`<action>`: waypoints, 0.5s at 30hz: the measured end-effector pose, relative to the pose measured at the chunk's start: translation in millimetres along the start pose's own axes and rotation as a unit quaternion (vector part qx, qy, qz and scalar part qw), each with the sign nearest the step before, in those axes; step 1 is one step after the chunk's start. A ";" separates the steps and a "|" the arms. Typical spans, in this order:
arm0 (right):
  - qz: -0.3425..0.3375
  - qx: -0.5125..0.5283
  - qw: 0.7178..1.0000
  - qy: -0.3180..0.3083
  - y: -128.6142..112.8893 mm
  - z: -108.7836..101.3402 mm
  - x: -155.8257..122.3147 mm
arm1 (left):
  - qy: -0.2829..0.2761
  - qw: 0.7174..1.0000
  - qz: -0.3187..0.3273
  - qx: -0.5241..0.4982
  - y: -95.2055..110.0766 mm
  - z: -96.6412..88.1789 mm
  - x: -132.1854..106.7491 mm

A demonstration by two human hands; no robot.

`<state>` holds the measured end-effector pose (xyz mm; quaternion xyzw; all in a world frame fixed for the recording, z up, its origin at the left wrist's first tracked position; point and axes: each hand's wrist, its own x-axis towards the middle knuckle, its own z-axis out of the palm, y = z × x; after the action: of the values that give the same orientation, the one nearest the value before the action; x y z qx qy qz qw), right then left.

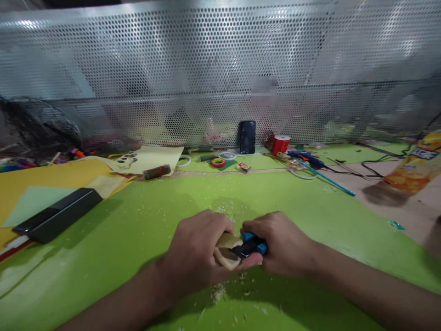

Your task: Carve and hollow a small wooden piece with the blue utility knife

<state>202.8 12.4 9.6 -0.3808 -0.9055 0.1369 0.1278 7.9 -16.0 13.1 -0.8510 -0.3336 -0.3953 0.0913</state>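
My left hand [198, 248] is wrapped round a short, hollow, pale bamboo-like tube [229, 241], its open end facing right. A piece is gone from the tube's rim on that side. Closed in my right hand [284, 243] are blue-and-black pliers [251, 244]; their dark tip sits at the tube's opening, and most of the handles are hidden by my fingers. My left thumb reaches out below the tool. Pale wood shavings [217, 292] lie scattered beneath and beyond both hands on the green sheet [155, 211].
To the left lies a long black case [62, 214] on coloured paper. Along the back are a tied brown roll [156, 172], tape rolls [218, 162], an upright phone [247, 137], a red spool [280, 144] and a blue glue gun [306, 158]. A snack bag [418, 163] stands right; perforated metal panel [206, 69] behind.
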 end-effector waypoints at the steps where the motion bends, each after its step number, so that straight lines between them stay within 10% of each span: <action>1: -0.006 0.009 1.000 -0.002 -0.2 -0.6 0.1 | 0.000 1.000 -0.009 -0.019 0.8 0.3 -0.5; 6: -0.007 0.008 1.000 0.000 0.6 -3.3 2.0 | -0.021 0.993 -0.071 -0.096 3.1 1.1 -3.0; 15: -0.047 -0.014 0.999 -0.013 5.1 -6.0 2.4 | 0.000 1.000 0.023 -0.004 -2.9 -4.2 2.3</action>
<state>206.6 18.5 13.7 -0.3381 -0.9256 0.1233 0.1173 4.6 -14.4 17.3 -0.8587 -0.3121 -0.3945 0.0976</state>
